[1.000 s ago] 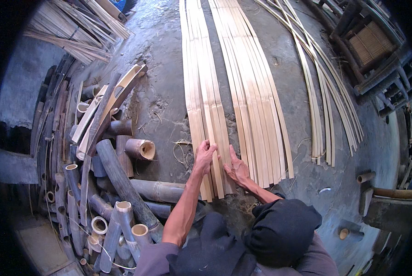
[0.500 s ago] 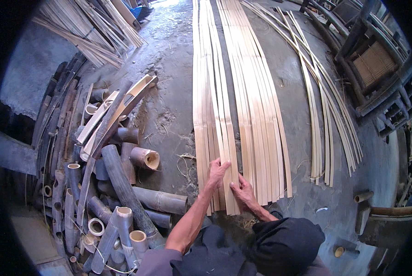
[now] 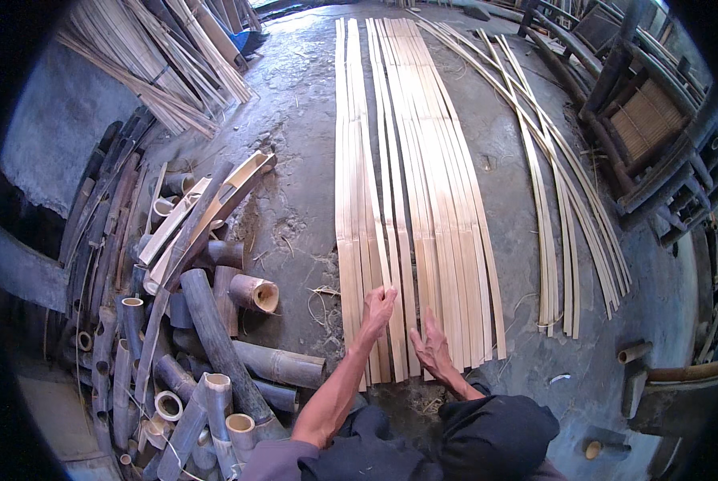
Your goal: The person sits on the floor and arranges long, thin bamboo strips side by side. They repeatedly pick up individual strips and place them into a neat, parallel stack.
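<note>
While the pale split bamboo slats [image 3: 411, 208] lie side by side on the concrete floor [image 3: 295, 120], the left hand [image 3: 379, 305] curls on one slat's near end and the right hand [image 3: 433, 346] rests flat, fingers spread, beside it: aligning seems underway. Evening the ends needs gentle nudging. No containers show; cut bamboo tubes [image 3: 215, 337] lie piled left.

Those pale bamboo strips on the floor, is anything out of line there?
Mostly they lie neat and parallel. In the flat row of bamboo strips, dark gaps show between a few near the left side. The left hand and right hand rest at the near ends. A looser bundle of curved strips fans out to the right.
</note>
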Tool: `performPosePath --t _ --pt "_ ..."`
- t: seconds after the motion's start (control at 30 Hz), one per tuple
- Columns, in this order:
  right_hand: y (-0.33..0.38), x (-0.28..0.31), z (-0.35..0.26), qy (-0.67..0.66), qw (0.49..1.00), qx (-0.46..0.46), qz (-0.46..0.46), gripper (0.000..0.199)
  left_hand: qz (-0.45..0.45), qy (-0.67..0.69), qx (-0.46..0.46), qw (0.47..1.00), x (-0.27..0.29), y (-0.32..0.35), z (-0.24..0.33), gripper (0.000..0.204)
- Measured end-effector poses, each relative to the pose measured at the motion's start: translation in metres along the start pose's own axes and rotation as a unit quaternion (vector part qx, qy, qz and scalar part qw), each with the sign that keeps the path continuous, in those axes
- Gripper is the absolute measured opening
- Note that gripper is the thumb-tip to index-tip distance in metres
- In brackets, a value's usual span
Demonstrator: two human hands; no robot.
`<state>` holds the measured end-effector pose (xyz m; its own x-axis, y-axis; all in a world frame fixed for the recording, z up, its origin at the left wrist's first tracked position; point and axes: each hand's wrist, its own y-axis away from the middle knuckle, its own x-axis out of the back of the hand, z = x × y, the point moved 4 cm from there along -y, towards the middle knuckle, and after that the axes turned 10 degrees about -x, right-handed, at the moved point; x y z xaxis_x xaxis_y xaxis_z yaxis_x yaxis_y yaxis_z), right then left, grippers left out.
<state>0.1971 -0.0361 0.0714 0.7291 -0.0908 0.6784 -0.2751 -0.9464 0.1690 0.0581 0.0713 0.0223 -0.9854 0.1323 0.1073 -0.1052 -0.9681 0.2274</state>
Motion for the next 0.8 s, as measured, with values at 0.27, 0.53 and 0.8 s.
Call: performPosePath --t 0.27,0.53,0.8 --pt "0.029 0.0 -0.059 -0.164 0.966 -0.025 -0.2 0.067 0.079 0.114 -0.021 0.99 -0.007 0.021 0.081 0.029" --pt "0.031 -0.026 -0.036 -0.085 0.989 0.059 -0.104 0.069 0.067 0.151 -0.037 0.986 -0.014 0.005 0.048 0.029" --pt "0.043 -0.026 -0.021 -0.164 0.976 -0.038 -0.138 0.066 0.101 0.107 -0.091 0.985 -0.026 0.028 0.077 0.029"
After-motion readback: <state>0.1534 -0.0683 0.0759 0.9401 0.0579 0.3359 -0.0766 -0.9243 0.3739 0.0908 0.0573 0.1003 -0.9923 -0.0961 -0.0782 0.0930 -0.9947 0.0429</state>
